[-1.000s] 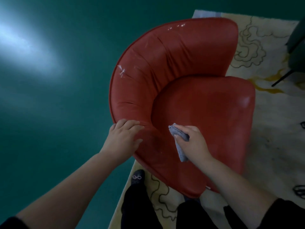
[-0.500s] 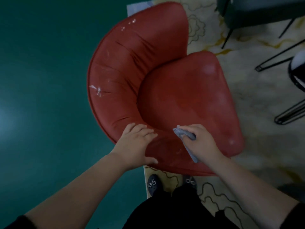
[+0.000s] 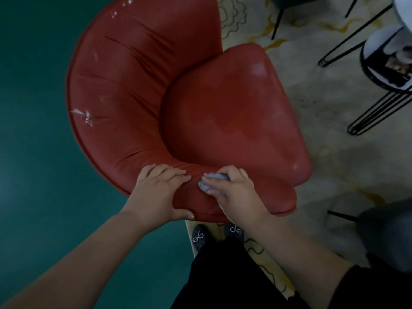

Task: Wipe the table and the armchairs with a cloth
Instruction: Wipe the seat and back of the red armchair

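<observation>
A red leather armchair [image 3: 200,103] fills the middle of the head view, its curved backrest to the left and its seat cushion to the right. My left hand [image 3: 157,195] grips the near edge of the backrest, fingers over the top and thumb underneath. Just to its right, my right hand [image 3: 234,195] presses a bunched grey cloth [image 3: 208,182] against the near arm of the armchair. Most of the cloth is hidden under my palm.
The armchair stands on a cream patterned rug [image 3: 323,166] beside a green floor [image 3: 33,152]. Black hairpin legs [image 3: 376,112] of a round side table [image 3: 388,61] stand at the right. A dark chair leg [image 3: 276,21] shows at the top. My shoes [image 3: 200,237] are below the armchair.
The view has swung so the armchair sits more to the left and closer. My right hand slid the cloth left along the near arm toward my left hand, which keeps its hold.
</observation>
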`<state>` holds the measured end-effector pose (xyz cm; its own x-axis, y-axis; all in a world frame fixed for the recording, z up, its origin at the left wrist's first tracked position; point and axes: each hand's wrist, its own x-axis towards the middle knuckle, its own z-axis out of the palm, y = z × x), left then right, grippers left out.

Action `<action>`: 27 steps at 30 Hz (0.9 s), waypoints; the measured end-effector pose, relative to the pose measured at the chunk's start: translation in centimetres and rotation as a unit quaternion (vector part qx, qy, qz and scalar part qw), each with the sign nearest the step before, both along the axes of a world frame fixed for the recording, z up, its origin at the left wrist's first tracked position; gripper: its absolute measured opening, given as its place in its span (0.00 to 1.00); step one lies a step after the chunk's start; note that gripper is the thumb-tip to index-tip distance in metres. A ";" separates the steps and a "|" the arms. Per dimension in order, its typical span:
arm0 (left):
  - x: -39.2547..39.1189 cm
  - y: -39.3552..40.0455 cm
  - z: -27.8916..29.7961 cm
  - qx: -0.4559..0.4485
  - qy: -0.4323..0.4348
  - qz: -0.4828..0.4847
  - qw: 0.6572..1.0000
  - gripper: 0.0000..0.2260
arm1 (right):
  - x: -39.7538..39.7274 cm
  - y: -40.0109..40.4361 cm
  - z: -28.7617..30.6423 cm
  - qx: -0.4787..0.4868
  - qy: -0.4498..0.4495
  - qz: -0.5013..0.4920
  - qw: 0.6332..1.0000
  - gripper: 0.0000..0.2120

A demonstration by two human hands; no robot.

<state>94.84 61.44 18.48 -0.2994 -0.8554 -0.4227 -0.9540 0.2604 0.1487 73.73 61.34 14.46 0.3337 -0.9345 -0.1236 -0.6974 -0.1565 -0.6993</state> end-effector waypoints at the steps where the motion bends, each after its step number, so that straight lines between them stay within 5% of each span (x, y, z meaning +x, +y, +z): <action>1: 0.0 0.1 0.0 0.003 0.004 0.004 1.000 0.43 | 0.0 -0.1 -0.1 0.001 0.004 -0.013 1.000 0.12; 4: -0.1 0.2 0.2 0.005 0.002 0.003 1.000 0.43 | -0.2 -1.1 -0.7 0.029 0.022 -0.055 0.998 0.10; 10: -0.6 -0.3 0.6 0.001 -0.014 -0.023 1.000 0.44 | -1.6 -2.5 0.4 0.099 -0.114 -0.052 0.987 0.10; 15: -1.1 -0.1 0.2 0.008 -0.012 -0.017 1.000 0.45 | -1.3 -1.3 -0.2 0.026 0.021 0.068 0.997 0.14; 21: -1.0 0.3 0.1 0.011 0.008 0.001 1.000 0.45 | -3.1 -4.0 -1.8 0.090 0.019 -0.017 0.996 0.10; 24: -1.0 0.3 0.0 0.012 -0.004 -0.006 1.000 0.45 | -2.3 -3.6 -0.6 0.106 -0.053 -0.061 0.991 0.10; 27: -1.1 0.2 0.0 0.011 -0.013 -0.009 1.000 0.46 | -0.9 -1.5 0.4 0.057 -0.045 0.055 0.996 0.13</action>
<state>93.76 61.64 18.47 -0.3034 -0.8403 -0.4494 -0.9528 0.2743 0.1303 72.86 59.83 14.89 0.4486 -0.8729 -0.1921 -0.6139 -0.1448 -0.7760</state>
